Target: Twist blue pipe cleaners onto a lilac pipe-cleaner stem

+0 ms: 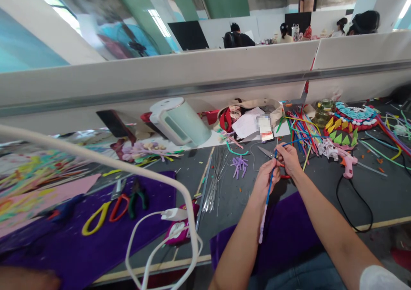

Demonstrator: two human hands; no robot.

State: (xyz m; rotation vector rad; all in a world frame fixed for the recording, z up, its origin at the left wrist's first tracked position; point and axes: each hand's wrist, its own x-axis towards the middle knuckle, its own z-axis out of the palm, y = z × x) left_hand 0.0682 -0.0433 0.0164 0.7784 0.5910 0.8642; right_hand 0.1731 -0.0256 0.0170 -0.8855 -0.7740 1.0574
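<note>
My left hand (pixel 267 176) is closed around a thin blue pipe cleaner (pixel 268 193), whose lower stretch turns pale lilac and hangs down between my forearms. Close beside it, my right hand (pixel 289 158) pinches the same pipe cleaner higher up; a blue end runs off to the right above the fingers. Under my hands lies a pair of scissors (pixel 265 151), its blades pointing up and left and its red handles partly hidden. A small heap of cut purple pieces (pixel 239 166) rests left of my hands.
Thin metal wires (pixel 214 183) and a kettle (pixel 183 121) are to the left. Colourful pipe cleaners (pixel 305 127), a pink glue gun (pixel 348 163) and a glass jar (pixel 324 112) stand right. A white cable (pixel 154 176) arches across the left foreground. Yellow-handled scissors (pixel 96 218) lie on purple cloth (pixel 105 251).
</note>
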